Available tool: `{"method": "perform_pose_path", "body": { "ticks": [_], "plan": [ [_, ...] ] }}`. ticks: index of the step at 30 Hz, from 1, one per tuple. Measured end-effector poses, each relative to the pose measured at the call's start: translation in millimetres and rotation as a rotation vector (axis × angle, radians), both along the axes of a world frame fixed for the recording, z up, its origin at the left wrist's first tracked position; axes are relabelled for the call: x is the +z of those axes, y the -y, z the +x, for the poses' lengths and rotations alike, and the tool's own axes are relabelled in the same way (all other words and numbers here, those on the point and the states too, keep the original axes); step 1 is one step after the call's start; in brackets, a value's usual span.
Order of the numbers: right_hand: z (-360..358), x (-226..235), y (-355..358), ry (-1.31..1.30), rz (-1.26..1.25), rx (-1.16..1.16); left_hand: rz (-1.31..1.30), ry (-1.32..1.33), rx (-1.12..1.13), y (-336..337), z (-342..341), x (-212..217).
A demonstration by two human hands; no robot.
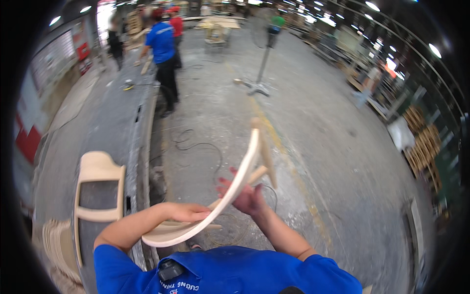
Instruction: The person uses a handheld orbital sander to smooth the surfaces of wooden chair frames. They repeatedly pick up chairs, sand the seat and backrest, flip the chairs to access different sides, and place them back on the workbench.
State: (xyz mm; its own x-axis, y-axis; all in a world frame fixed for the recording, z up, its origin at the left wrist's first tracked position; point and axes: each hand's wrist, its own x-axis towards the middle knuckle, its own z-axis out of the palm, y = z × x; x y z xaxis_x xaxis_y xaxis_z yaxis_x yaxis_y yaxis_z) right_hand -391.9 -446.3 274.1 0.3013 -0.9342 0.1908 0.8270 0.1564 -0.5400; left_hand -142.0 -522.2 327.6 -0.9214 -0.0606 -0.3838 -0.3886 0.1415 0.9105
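I hold a pale, curved wooden chair part [230,193] with short spindles in front of my chest. It arcs from near my left side up toward the middle of the view. My left hand [188,213] rests on top of its lower end. My right hand [247,196] grips it from behind at mid-length, near a spindle [267,159]. My blue sleeves show at the bottom edge.
A light wooden chair frame [98,191] lies on a grey bench at the left, above a stack of curved parts [56,242]. A cable [196,147] loops on the concrete floor. A pedestal fan [264,54] stands ahead; a person in blue [164,59] stands far left. Wooden stacks [423,144] line the right.
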Motion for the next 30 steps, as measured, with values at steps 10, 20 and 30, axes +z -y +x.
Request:
{"method": "perform_pose_path", "body": {
  "ticks": [10, 20, 30],
  "plan": [
    [53, 55, -26, 0.094, -0.083, 0.016, -0.137, -0.038, 0.314, -73, 73, 45],
    [213, 144, -82, 0.084, -0.194, 0.296, -0.387, -0.25, 2.332, -317, 348, -119],
    [366, 320, -174, 0.35, -0.454, 0.493, 0.174, -0.364, 1.601, -403, 286, -106]
  ]
}}
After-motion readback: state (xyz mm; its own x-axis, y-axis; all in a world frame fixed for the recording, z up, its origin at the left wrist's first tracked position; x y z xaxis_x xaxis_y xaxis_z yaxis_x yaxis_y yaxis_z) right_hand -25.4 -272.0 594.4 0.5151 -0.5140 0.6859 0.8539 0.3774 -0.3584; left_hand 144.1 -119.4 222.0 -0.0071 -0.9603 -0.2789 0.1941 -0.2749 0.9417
